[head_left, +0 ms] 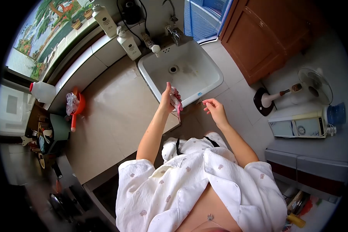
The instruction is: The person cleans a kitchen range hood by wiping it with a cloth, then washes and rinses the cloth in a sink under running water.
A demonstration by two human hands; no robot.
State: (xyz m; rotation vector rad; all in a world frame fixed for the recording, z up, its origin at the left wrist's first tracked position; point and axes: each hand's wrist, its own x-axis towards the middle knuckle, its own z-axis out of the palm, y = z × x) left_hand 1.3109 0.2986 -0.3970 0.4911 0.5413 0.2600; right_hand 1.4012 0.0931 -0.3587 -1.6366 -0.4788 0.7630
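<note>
My left hand (167, 99) is closed on a crumpled pink-and-white cloth (176, 101), thumb pointing up. The cloth hangs down at the near left corner of the white sink (219, 77), and one thin end dangles past the counter edge. Off to the right of the sink's near rim, my right hand (215, 110) is raised with its fingers loosely bent and apart. Nothing shows in that hand. The sink's basin has a drain and some brownish marks.
A tap (176, 36) stands behind the sink, beside two white pump bottles (128, 44). On the counter (108, 112) lies a red colander (81, 103) with a plastic bag. A brown cabinet (255, 34), a fan (315, 87) and a water dispenser (297, 125) stand to the right.
</note>
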